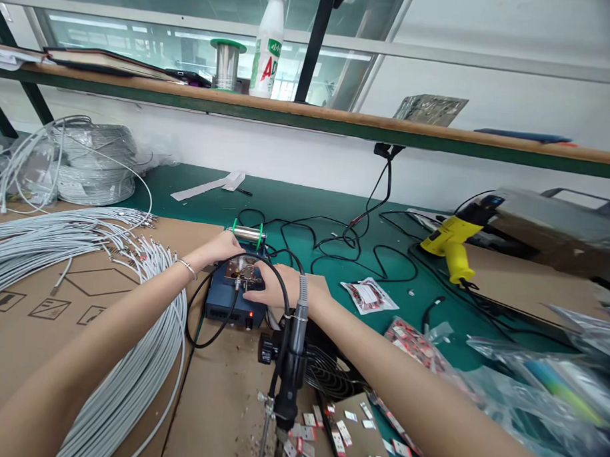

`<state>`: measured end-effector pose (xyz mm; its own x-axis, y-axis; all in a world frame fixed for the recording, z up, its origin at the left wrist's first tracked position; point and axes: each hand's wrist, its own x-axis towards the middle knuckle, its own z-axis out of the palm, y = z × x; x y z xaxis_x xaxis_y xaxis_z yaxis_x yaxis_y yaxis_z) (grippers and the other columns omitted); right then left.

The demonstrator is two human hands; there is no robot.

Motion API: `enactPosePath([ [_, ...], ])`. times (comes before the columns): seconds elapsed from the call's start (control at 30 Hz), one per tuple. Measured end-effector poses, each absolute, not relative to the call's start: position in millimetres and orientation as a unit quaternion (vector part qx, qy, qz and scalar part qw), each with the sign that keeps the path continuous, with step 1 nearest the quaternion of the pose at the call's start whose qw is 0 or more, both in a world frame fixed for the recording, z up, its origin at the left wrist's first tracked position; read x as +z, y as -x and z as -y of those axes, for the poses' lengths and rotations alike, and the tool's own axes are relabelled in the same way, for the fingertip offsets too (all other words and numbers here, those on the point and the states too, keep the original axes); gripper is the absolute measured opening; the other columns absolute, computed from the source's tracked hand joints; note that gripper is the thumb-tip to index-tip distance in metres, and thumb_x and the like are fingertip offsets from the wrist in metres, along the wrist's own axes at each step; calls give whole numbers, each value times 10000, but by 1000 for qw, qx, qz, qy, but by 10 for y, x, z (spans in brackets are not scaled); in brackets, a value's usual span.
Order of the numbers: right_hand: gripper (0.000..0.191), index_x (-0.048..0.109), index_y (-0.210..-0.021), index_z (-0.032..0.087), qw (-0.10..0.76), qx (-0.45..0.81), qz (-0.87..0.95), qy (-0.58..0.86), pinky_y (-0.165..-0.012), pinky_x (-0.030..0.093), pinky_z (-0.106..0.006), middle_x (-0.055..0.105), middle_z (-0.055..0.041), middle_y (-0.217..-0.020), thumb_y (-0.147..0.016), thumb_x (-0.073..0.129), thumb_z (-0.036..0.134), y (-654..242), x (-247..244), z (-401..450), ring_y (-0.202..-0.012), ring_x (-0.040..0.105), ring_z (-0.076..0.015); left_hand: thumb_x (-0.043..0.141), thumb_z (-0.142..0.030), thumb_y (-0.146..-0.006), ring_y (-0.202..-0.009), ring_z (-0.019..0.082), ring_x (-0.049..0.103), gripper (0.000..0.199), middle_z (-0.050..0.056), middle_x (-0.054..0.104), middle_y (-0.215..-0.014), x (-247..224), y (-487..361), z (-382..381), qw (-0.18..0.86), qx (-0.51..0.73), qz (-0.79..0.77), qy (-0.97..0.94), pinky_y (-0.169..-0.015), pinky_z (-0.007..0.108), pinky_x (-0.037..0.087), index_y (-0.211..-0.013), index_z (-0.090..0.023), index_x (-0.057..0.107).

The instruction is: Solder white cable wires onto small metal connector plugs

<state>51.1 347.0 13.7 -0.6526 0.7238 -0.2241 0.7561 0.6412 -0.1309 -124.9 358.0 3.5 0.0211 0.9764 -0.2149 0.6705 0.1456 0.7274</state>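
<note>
A small dark blue box (226,304) with a lit red light stands at the centre, with a brownish metal fixture (241,271) on top. My left hand (227,246) is at the fixture's back left, beside a solder spool (247,233) with green ends; its fingertips are too small to read. At the fixture's right side is my right hand (270,285), thumb and fingers apart around its edge; whether it grips anything is unclear. A black soldering iron (291,361) on a stand rises in front, its cable looping across the box.
Bundled grey cables (135,356) lie left on cardboard (15,358), near wrapped coils (94,161). Small red-and-white parts (342,433) lie at the front. A yellow heat gun (452,247), bagged parts (367,295) and black cords are right. A shelf (339,123) spans the back.
</note>
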Motion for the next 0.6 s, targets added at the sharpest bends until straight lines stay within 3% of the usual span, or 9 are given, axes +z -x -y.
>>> enactPosePath([
  [0.23, 699, 455, -1242, 150, 69, -107, -903, -409, -776, 440, -366, 615, -119, -1002, -733, 540, 622, -519, 130, -3463, -957, 584, -322, 573, -256, -808, -475, 46, 294, 309, -35, 335, -523, -29, 1262, -3599, 342, 205, -670, -626, -454, 176, 248, -574, -88, 461],
  [0.4, 685, 446, -1244, 144, 70, -125, -898, -416, -762, 457, -388, 598, -137, -1064, -750, 534, 609, -502, 168, -3437, -973, 573, -328, 585, -249, -798, -511, 57, 371, 259, -18, 431, -568, -2, 1241, -3589, 330, 199, -678, -626, -489, 184, 310, -616, -80, 513],
  [0.6, 576, 479, -1224, 105, 106, -153, -878, -440, -781, 468, -383, 589, -123, -1006, -842, 525, 534, -422, 252, -3396, -901, 580, -230, 572, -223, -806, -528, 68, 410, 237, -14, 453, -578, 11, 1223, -3622, 295, 164, -695, -634, -505, 192, 336, -624, -78, 528],
])
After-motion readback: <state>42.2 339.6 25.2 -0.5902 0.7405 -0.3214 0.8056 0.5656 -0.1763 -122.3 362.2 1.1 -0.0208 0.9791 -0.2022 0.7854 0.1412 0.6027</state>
